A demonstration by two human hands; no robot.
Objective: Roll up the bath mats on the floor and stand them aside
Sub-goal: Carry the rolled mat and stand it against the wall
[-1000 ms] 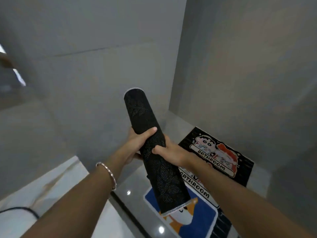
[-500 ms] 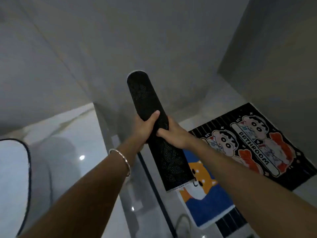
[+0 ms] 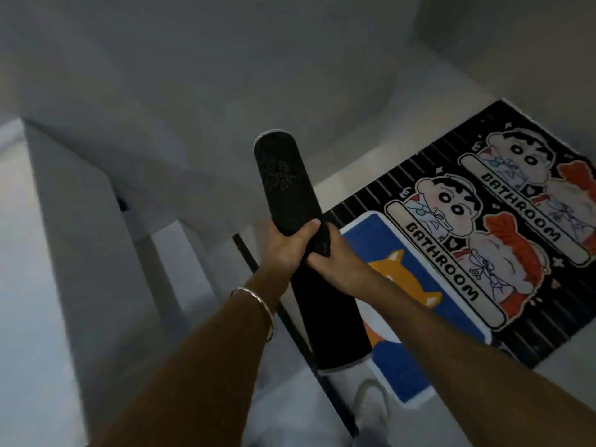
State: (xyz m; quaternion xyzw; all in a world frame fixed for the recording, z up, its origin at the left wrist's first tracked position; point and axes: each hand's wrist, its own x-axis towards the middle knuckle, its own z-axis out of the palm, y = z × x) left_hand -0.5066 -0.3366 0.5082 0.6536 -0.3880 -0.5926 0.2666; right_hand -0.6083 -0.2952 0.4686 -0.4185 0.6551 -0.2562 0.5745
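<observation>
A rolled-up black bath mat [image 3: 288,185] is held in the air, its top end tilted away from me. My left hand [image 3: 285,245] and my right hand [image 3: 335,262] both grip it around its middle. Below it, three mats lie flat and overlapping on the floor. A blue mat with an orange cartoon animal [image 3: 400,295] is nearest. Two black mats with cartoon figures and the word BATHROOM lie beyond it, one in the middle [image 3: 464,253] and one at the far right [image 3: 529,175].
Grey walls [image 3: 225,75] close in ahead and to the right. A dark strip [image 3: 300,337] runs across the floor under my arms. A pale glossy floor [image 3: 19,253] lies to the left beyond a grey wall edge [image 3: 96,253].
The view has swung left and down, so the flat mats now sit further right and look larger. The rolled mat stays gripped in both hands, held a little lower.
</observation>
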